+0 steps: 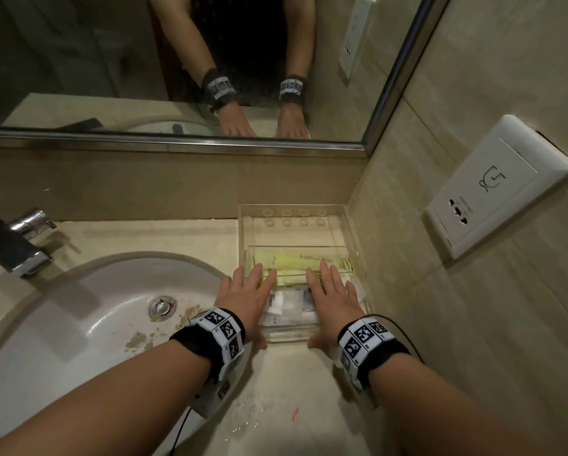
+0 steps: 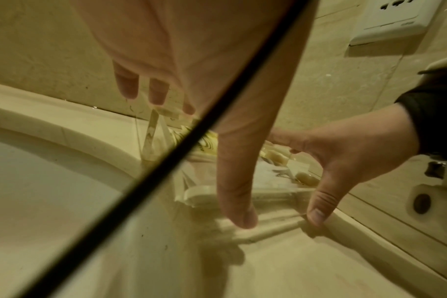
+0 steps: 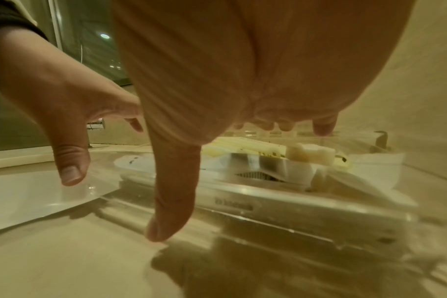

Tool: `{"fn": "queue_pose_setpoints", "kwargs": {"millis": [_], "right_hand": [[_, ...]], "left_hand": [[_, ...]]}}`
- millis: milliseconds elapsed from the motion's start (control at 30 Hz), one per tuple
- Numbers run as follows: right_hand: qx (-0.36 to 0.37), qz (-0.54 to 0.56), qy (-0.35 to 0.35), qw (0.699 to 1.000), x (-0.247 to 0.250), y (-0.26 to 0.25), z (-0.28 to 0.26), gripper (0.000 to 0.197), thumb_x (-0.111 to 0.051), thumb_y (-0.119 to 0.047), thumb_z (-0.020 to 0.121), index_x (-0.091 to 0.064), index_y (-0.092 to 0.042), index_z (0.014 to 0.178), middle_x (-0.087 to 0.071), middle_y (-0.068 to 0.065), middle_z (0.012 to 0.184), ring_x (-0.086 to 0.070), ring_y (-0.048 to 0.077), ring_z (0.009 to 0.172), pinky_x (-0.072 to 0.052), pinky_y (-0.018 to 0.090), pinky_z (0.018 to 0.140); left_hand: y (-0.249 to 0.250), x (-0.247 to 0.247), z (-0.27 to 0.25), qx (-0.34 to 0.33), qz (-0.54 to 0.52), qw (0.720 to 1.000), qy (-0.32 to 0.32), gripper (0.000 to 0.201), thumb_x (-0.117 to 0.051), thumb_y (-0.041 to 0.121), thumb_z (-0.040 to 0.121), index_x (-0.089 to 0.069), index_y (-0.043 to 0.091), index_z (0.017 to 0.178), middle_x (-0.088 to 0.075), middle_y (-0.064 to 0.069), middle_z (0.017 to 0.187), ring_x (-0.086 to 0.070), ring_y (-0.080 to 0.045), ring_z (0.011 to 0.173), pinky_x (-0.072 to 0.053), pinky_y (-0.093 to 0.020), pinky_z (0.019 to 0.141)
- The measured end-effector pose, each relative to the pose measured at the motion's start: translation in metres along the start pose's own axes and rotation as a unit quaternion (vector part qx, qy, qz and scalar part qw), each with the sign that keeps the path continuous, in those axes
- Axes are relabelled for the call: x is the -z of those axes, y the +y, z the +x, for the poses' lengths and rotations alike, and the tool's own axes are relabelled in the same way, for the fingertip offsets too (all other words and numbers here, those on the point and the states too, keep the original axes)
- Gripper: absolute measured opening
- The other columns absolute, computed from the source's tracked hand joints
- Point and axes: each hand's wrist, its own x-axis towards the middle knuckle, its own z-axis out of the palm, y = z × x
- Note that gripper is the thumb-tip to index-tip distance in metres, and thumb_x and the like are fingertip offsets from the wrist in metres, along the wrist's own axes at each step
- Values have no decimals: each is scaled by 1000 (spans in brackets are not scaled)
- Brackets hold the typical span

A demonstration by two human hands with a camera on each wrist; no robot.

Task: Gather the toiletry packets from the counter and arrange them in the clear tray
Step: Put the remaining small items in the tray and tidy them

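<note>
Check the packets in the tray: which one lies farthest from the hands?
The yellow packet, lying crosswise beyond the fingertips; the white packets sit nearer, between both hands.

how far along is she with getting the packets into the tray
Nearly done: yellow packets and white packets already lie in the clear tray. Left hand and right hand rest flat over them, thumbs at its near wall. No packets show on the counter.

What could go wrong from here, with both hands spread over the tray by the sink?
1. The clear tray sits right beside the sink; a push from the left hand might slide it over the basin edge.
2. White packets are piled loosely under the right hand and seem to overhang the right wall; they may slip out.
3. The counter looks wet, so the tray could skid.
</note>
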Motion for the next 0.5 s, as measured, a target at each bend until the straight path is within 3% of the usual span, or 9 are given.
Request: {"fn": "queue_pose_setpoints", "kwargs": {"millis": [500], "right_hand": [[6, -10, 29, 1000, -2, 4, 4, 139, -80, -58, 60, 22, -25, 147, 29, 6, 156, 22, 28, 144, 3, 52, 115]], "left_hand": [[-3, 2, 3, -7, 50, 998, 28, 128, -78, 61, 61, 2, 20, 153, -5, -9, 160, -18, -36, 140, -23, -51, 112]]}}
